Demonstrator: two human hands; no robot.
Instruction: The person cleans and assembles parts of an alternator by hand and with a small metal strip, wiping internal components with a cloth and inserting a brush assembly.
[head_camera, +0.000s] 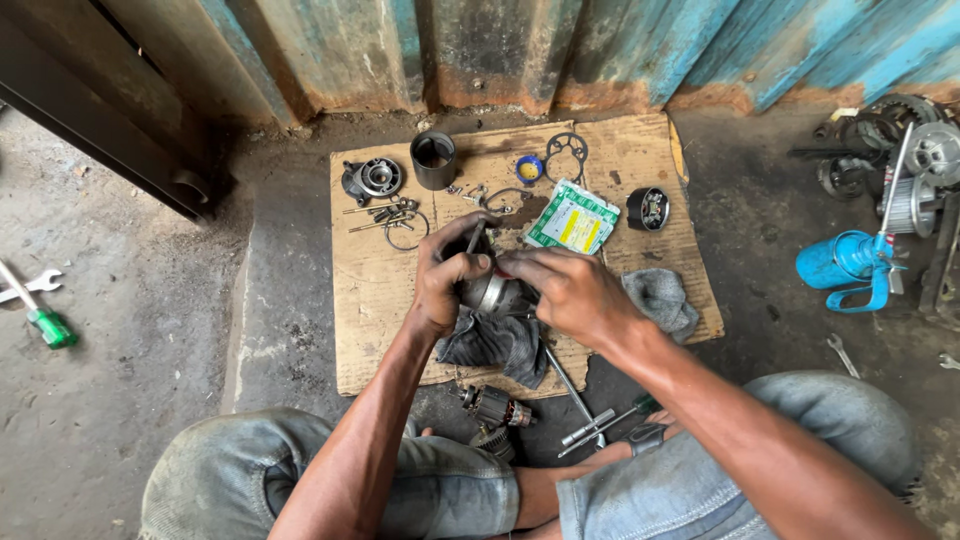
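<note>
Here both hands meet over a sheet of cardboard laid on the concrete floor, in front of a rusty blue corrugated wall. The left hand is clenched around a grey metal part, its fingers curled over the top beside a thin dark rod that sticks up from the grip; whether they pinch the rod I cannot tell. The right hand grasps the same part from the other side, its fingertips pressed to the part's top. The part sits just above a dark rag that drapes off the cardboard's near edge. Behind the hands lie a dark cylinder, a round housing, a wire ring, a blue cap, a gasket, a green and white packet and a small black round piece. A grey cloth lies just beside the right wrist. Near the knees rest an armature and a screwdriver. Well apart to the left are a wrench and a green-handled tool; to the right, a blue oil can and pulleys.
</note>
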